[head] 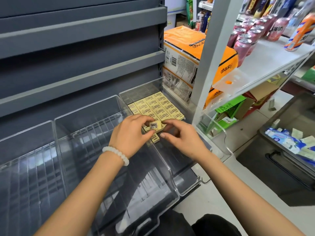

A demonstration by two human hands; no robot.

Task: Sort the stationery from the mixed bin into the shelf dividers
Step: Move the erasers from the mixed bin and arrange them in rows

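1. A small cream eraser is held above the right clear divider tray, its barcode side turned up.
2. Rows of matching cream erasers are laid flat, packed edge to edge, at the back of that tray.
3. One loose eraser is seen nearer that tray's front.

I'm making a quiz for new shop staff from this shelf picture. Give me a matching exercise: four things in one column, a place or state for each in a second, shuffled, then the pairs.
Things
1. barcode eraser
2. eraser rows
3. pink cans
4. bead bracelet

Places or states
A. on the white shelf at right
B. on the left wrist
C. pinched in the left hand
D. laid flat in the rightmost clear bin

Pairs: 1-C, 2-D, 3-A, 4-B
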